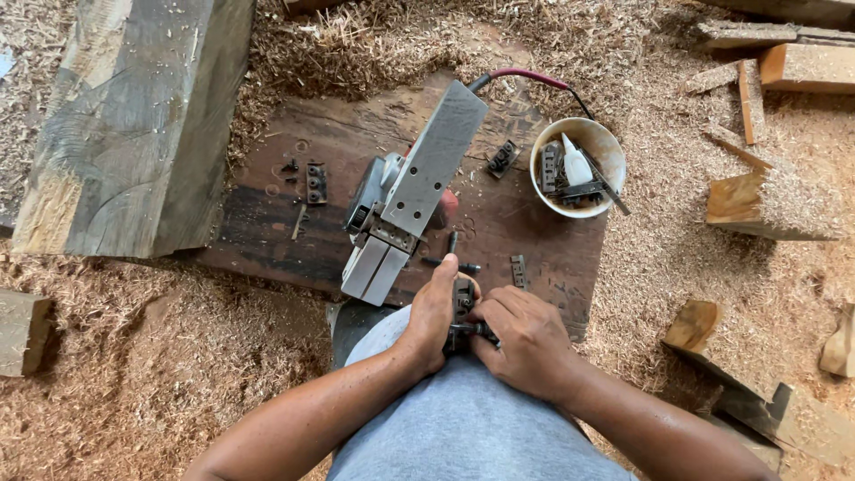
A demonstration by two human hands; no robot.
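A rough woodworking workshop, seen from above. Pale wood shavings (160, 374) blanket the ground. A heavy weathered timber beam (134, 125) lies at the left, and sawn offcut blocks (766, 205) are scattered at the right. An electric hand planer (410, 191) rests upturned on a dark plank (525, 240), beside a white bowl (579, 160) of metal parts.

Both forearms bare to the elbows, no sleeves in view. No gloves, no watch, no rings or bands that I can see on the left hand (434, 318) or right hand (527, 343). Lower down, light grey-blue cloth (463, 423) covers the knee/lap, plain weave, no pattern, w/ soft folds. Nothing else of the person shows.
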